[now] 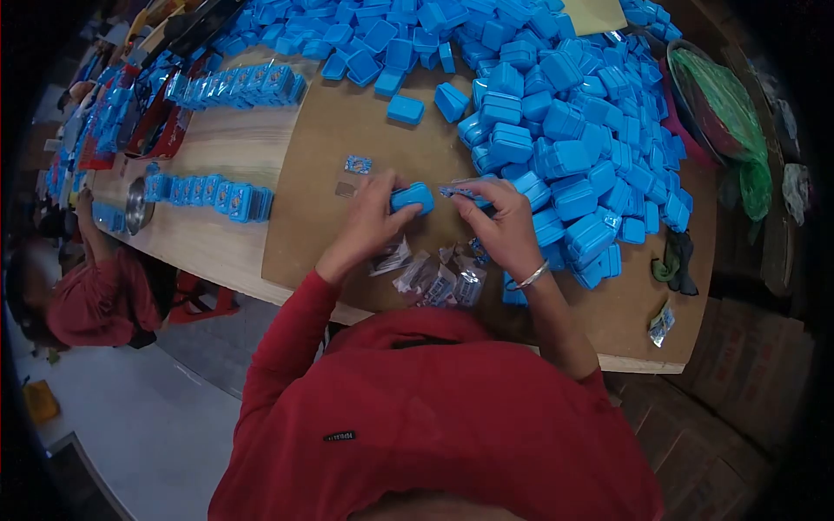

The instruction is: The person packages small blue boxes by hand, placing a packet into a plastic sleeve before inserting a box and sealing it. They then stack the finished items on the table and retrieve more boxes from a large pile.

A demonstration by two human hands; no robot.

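Observation:
My left hand [368,215] is closed around a small blue plastic box [414,199], held low over the brown board [321,243]. Just right of it, my right hand [506,222] pinches a small patterned sticker [449,191] between thumb and fingers, its edge close to the box. Beyond my left hand lies a printed sticker [357,163], with a brownish square piece [345,188] beside it. Clear plastic packets with printed pieces [439,285] are scattered on the board between my wrists.
A large heap of blue boxes [565,148] covers the board's right and far side. Rows of stickered boxes [208,195] stand at left, near a metal bowl [137,204]. A seated person [100,295] is at far left. A green plastic bag [725,122] lies at right.

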